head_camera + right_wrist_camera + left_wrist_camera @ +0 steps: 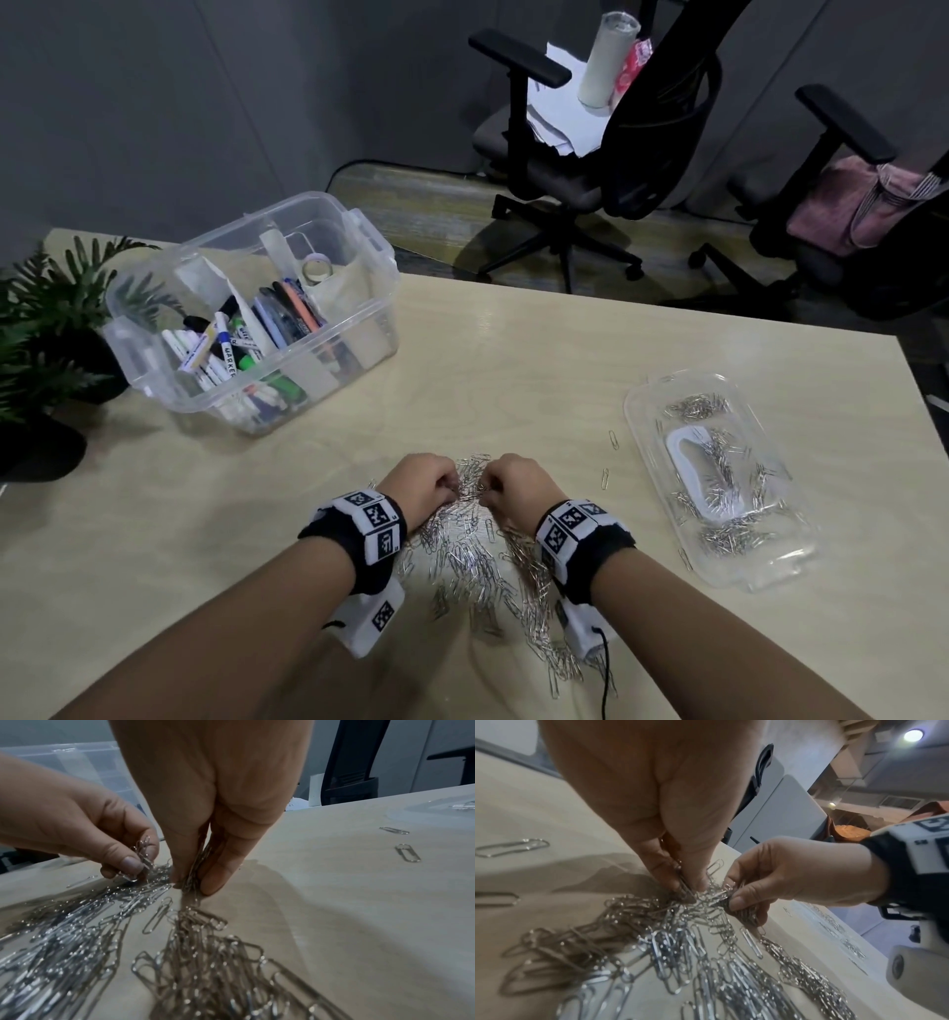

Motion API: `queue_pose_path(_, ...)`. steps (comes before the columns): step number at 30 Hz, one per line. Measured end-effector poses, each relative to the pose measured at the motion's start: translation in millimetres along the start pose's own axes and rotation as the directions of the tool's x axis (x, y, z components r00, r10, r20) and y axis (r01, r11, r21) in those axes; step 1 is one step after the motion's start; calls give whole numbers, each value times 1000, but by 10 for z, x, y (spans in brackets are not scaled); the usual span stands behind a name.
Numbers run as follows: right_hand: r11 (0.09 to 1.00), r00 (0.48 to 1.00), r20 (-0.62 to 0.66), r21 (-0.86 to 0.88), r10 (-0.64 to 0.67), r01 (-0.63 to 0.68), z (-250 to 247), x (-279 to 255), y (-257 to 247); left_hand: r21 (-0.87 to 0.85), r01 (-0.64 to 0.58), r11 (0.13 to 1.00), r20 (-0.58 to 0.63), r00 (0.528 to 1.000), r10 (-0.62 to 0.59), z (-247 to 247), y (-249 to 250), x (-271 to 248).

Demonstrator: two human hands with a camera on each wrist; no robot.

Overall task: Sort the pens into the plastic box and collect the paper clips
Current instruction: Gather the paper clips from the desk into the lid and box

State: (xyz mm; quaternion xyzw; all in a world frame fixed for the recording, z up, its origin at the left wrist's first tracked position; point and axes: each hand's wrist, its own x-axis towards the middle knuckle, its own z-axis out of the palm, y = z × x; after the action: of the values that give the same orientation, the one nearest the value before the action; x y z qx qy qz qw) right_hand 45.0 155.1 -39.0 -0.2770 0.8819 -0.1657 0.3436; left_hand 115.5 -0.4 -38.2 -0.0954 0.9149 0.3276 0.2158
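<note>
A heap of silver paper clips (477,560) lies on the wooden table (513,360) in front of me. Both hands meet at its far end. My left hand (445,485) pinches a bunch of clips between thumb and fingers, plainly seen in the left wrist view (686,884). My right hand (494,488) pinches another bunch beside it (194,882). A shallow clear tray (637,411) on the right holds several scattered clips. The clear plastic box (380,246) at the back left holds several pens and markers (231,349).
Two stray clips (613,439) lie between the heap and the tray. A potted plant (46,329) stands at the left table edge. Office chairs (590,169) stand on the floor beyond the table's far edge.
</note>
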Motion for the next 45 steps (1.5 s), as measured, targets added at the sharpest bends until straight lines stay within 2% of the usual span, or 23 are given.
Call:
queue_pose_path(6, 996, 1000, 22, 91, 18, -20, -117, -81, 5, -134, 42, 990, -63, 997, -51, -178, 54, -78)
queue_pose_path(12, 989, 990, -70, 73, -123, 128, -585, -163, -211, -207, -20, 978, -201, 979, -22, -576, 210, -135)
queue_pose_path(17, 973, 953, -209, 34, -218, 230, -1155, 54, -602, -245, -113, 963, -407, 914, 4, -1173, 326, -175)
queue_pose_path(23, 912, 860, -401, 120, -317, 392, -1646, 436, -1281, -364, -176, 914, -567, 821, -68, -1735, 285, -257)
queue_pose_path(26, 893, 838, -423, 127, -345, 432, -1712, 702, -1590, -435, -190, 880, -586, 802, -116, -1846, 225, -246)
queue_pose_path(30, 881, 829, -439, 150, -347, 448, -1648, 1036, -1817, -414, -171, 894, -619, 773, -138, -1969, 45, -201)
queue_pose_path(34, 923, 866, -363, 35, -346, 383, -1555, 1236, -1822, -412, -141, 900, -626, 761, -167, -2099, -146, -107)
queue_pose_path(38, 924, 885, -339, 99, -319, 371, -1587, 1261, -1794, -363, -94, 927, -636, 752, -173, -2158, -211, 83)
queue_pose_path(40, 921, 885, -338, 111, -319, 374, -1622, 1246, -1742, -350, -81, 933, -635, 753, -173, -2155, -195, 184)
queue_pose_path(42, 912, 863, -391, 119, -320, 392, -1653, 1223, -1645, -321, -58, 945, -629, 759, -167, -2140, -195, 283)
queue_pose_path(45, 911, 840, -464, 145, -282, 386, -1680, 1161, -1441, -200, 7, 980, -591, 797, -126, -2080, -268, 432)
